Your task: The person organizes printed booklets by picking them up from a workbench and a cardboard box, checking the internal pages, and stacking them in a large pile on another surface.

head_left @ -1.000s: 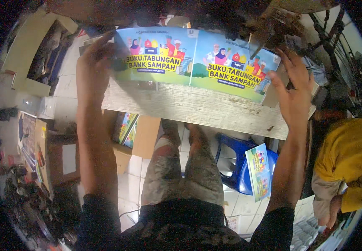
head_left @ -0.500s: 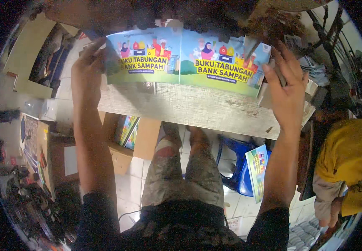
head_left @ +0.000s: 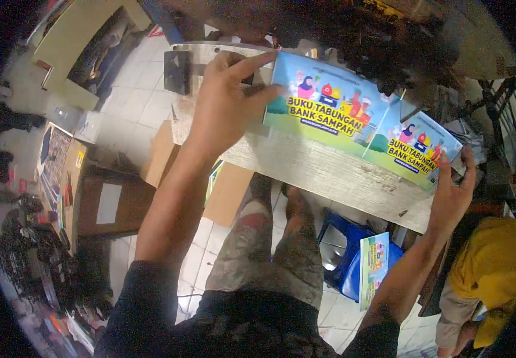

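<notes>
So my left hand [head_left: 225, 101] is spread open, fingertips touching the left edge of the printed sheet [head_left: 359, 122] (two colourful cartoon covers side by side, green along the bottom). The sheet lies flat on the worn wooden table [head_left: 329, 176]. My right hand [head_left: 453, 194] pinches the sheet's lower right corner, thumb on top. Under the table there's a blue plastic stool [head_left: 341, 256] with a matching booklet [head_left: 374, 268] leaning on it.
</notes>
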The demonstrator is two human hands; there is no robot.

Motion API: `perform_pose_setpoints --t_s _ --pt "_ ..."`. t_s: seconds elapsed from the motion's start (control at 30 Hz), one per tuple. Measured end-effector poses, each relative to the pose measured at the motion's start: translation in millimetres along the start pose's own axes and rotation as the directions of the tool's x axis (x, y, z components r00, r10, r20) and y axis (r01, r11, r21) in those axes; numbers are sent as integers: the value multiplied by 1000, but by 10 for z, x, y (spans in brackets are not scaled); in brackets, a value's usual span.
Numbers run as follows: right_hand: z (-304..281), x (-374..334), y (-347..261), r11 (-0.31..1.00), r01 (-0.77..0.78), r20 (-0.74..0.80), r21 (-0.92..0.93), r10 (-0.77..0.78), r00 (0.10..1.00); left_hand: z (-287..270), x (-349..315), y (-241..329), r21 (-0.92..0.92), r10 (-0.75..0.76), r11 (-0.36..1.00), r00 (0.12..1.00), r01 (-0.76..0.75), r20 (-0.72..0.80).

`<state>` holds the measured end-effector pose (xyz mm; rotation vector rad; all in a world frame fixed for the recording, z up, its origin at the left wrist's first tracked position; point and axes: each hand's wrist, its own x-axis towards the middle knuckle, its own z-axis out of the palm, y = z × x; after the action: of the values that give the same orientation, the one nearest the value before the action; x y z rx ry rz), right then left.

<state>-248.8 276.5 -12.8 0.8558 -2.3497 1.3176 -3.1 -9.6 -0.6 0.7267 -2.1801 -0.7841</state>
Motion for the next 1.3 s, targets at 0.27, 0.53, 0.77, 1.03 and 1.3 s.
perform_pose_setpoints --t_s 0.27,0.53,0.77,1.03,1.3 --pt "-16 176 66 928 289 62 -236 -282 957 52 9 -36 453 323 844 946 -285 -7" --pt "-4 217 11 864 399 185 -306 -357 916 4 55 -34 405 319 862 947 -305 35" --pt "70 242 -180 772 515 264 -372 -444 856 -25 105 -66 435 312 834 940 -341 138" --pt "84 239 -30 777 497 293 -387 -408 865 -12 103 -92 505 337 788 933 -352 126" --pt "59 254 -29 783 488 288 -387 -400 870 0 130 -139 535 366 753 919 -384 145"
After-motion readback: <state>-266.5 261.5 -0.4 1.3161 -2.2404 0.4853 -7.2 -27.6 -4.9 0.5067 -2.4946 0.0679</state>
